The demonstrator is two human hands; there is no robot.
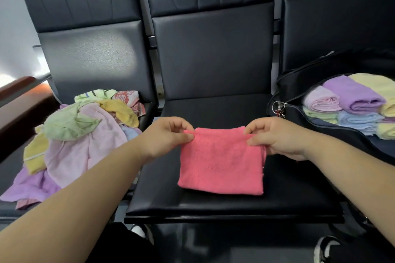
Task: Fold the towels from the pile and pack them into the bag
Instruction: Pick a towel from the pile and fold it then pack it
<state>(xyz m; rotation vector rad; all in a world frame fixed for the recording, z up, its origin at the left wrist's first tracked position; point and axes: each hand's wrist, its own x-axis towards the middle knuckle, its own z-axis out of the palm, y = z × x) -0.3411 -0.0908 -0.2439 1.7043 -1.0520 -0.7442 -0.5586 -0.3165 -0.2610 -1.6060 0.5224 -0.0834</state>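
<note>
The pink towel (222,166) lies flat on the black seat (213,205), on our side of the grip. Our left hand (168,136) pinches its far left corner and our right hand (275,137) pinches its far right corner. Its long side runs from hand to hand. We think another fold toward us comes next. The pile of loose towels (81,134) sits left of the left hand. The bag (299,79) lies open just right of the right hand, so that hand is nearer. Folded towels (359,96) sit inside. A key ring (279,107) at its rim might snag.
</note>
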